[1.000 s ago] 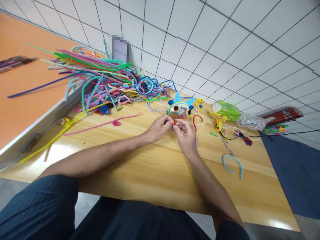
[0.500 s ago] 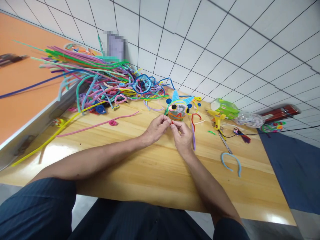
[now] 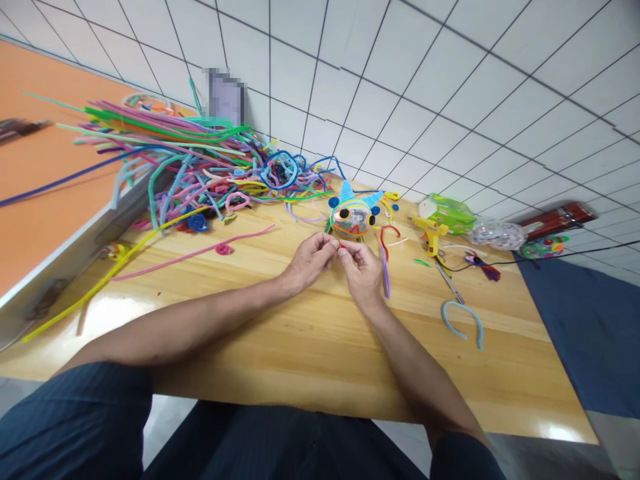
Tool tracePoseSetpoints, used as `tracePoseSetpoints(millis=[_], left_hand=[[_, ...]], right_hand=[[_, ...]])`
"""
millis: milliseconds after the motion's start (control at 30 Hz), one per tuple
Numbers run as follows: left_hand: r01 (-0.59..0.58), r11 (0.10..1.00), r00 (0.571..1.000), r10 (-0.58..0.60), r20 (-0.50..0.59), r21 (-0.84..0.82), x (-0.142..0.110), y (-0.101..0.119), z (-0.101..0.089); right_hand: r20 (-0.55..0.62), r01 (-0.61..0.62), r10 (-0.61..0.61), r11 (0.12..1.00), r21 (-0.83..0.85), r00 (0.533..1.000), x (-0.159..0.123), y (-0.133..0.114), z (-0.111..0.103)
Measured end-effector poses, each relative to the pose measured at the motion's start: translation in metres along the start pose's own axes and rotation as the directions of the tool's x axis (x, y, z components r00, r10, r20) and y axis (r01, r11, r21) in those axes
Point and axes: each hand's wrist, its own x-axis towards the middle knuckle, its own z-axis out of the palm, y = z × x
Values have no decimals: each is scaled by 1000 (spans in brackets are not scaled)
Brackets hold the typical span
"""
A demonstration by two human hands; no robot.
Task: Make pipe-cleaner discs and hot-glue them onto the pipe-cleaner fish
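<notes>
My left hand and my right hand meet over the middle of the wooden table, fingertips pinched close together. Between them shows a small bit of red pipe cleaner, mostly hidden by the fingers. Just behind the hands stands a craft figure with a silvery body, blue horns, black eyes and a red mouth line. To the right of my right hand lie a curved red pipe cleaner and a straight purple pipe cleaner.
A heap of colourful pipe cleaners fills the back left. At the right are a yellow glue gun with its cord, a green pack, scissors and a bent light-blue pipe cleaner. A tiled wall rises behind.
The camera view has shifted slightly. Both hands keep their pinch on the small red piece, with only slight finger movement.
</notes>
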Motion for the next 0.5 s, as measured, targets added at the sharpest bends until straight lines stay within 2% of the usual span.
tracePoseSetpoints(millis=[133,267,500], left_hand=[[-4,999,995,7,97,-39,1,-1,-2],[-15,1000,984,18,178,-16,5,4,-6],[5,997,981,-21,194,81,10,12,-14]], right_hand=[[-8,-142,145,974,177,989,2,4,0],[13,-148,148,967,206,989,6,1,-7],[94,-148,135,978,146,986,12,-1,-13]])
